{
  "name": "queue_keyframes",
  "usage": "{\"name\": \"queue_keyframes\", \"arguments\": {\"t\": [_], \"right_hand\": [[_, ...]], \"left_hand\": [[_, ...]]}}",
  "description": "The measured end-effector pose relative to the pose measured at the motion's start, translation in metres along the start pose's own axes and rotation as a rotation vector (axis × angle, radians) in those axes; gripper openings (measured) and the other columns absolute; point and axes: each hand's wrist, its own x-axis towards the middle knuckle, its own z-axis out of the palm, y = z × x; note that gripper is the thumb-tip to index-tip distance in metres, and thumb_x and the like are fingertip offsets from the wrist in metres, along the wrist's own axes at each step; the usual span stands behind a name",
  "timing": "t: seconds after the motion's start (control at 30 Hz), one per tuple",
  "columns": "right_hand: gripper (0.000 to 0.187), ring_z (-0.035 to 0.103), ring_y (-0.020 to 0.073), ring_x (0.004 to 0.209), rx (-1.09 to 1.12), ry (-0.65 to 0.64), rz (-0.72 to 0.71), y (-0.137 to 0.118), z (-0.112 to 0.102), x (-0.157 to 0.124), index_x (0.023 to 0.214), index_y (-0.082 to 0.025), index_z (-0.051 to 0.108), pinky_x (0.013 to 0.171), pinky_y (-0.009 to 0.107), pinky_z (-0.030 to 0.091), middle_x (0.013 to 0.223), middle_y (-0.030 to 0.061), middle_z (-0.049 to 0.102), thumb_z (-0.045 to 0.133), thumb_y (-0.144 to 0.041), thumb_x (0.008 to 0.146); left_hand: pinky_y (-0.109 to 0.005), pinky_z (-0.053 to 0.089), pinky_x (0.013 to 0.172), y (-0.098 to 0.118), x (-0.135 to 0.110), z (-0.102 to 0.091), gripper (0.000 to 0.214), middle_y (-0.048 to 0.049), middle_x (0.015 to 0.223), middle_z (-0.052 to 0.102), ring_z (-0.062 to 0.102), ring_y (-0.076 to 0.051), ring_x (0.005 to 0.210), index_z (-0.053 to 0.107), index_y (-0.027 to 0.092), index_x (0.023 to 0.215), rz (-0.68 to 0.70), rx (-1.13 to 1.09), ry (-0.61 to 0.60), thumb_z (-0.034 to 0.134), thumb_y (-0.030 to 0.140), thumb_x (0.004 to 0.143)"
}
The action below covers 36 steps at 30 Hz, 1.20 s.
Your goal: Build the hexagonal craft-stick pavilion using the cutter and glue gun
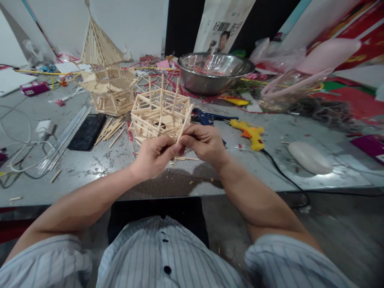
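My left hand and my right hand meet over the near part of the grey table, fingers pinched together. Between them they hold a thin wooden stick that slants up and to the right. Just behind the hands stands an open lattice frame of wooden sticks. A taller stick pagoda with a pointed roof stands further back on the left. Loose sticks lie between the two models.
A black phone and a clear ruler lie left. A white charger and cables sit at far left. A yellow glue gun, a blue tool, a steel bowl and a white oval object are to the right.
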Motion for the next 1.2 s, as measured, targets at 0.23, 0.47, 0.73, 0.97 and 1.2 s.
{"name": "queue_keyframes", "arguments": {"t": [0.23, 0.47, 0.73, 0.97, 1.2], "right_hand": [[0.039, 0.046, 0.0087, 0.049, -0.245, 0.024, -0.071, -0.001, 0.004, 0.0, 0.064, -0.021, 0.054, 0.05, 0.024, 0.038, 0.053, -0.0025, 0.053, 0.058, -0.05, 0.089], [0.018, 0.056, 0.0099, 0.06, -0.301, -0.235, -0.22, 0.011, 0.01, 0.004, 0.075, -0.02, 0.06, 0.062, 0.022, 0.043, 0.064, -0.0013, 0.061, 0.054, -0.027, 0.09], [0.034, 0.056, 0.0106, 0.061, -0.232, -0.194, -0.098, 0.015, 0.009, 0.007, 0.074, -0.02, 0.059, 0.059, 0.022, 0.043, 0.068, 0.0003, 0.064, 0.056, -0.051, 0.089], [0.033, 0.056, 0.0109, 0.063, -0.316, -0.103, -0.124, 0.013, 0.01, 0.003, 0.074, -0.021, 0.061, 0.064, 0.023, 0.043, 0.07, 0.0007, 0.064, 0.057, -0.05, 0.089], [0.032, 0.058, 0.0106, 0.059, -0.274, 0.137, -0.047, 0.016, 0.009, 0.003, 0.073, -0.02, 0.064, 0.059, 0.025, 0.045, 0.065, 0.0005, 0.065, 0.062, -0.049, 0.087]], "left_hand": [[-0.017, 0.026, 0.04, -0.006, 0.011, -0.015, 0.028, 0.0053, 0.05, 0.049, 0.037, -0.005, 0.042, 0.055, 0.016, 0.07, 0.054, 0.094, -0.028, 0.061, 0.036, 0.089], [-0.018, 0.035, 0.048, 0.004, 0.014, -0.022, 0.024, 0.0037, 0.054, 0.053, 0.047, -0.007, 0.049, 0.057, 0.017, 0.076, 0.17, 0.279, 0.069, 0.051, 0.03, 0.094], [-0.017, 0.035, 0.048, -0.005, 0.012, -0.017, 0.02, 0.0043, 0.056, 0.052, 0.048, -0.006, 0.05, 0.052, 0.018, 0.075, 0.214, 0.371, 0.085, 0.053, 0.03, 0.091], [-0.019, 0.03, 0.044, -0.01, 0.009, -0.018, 0.014, 0.0051, 0.056, 0.054, 0.048, -0.006, 0.045, 0.049, 0.019, 0.076, 0.33, 0.461, 0.122, 0.053, 0.02, 0.09], [-0.019, 0.038, 0.046, -0.014, 0.012, -0.02, 0.026, 0.0042, 0.054, 0.055, 0.054, -0.008, 0.048, 0.053, 0.021, 0.085, 0.114, 0.328, 0.233, 0.047, 0.043, 0.098]]}}
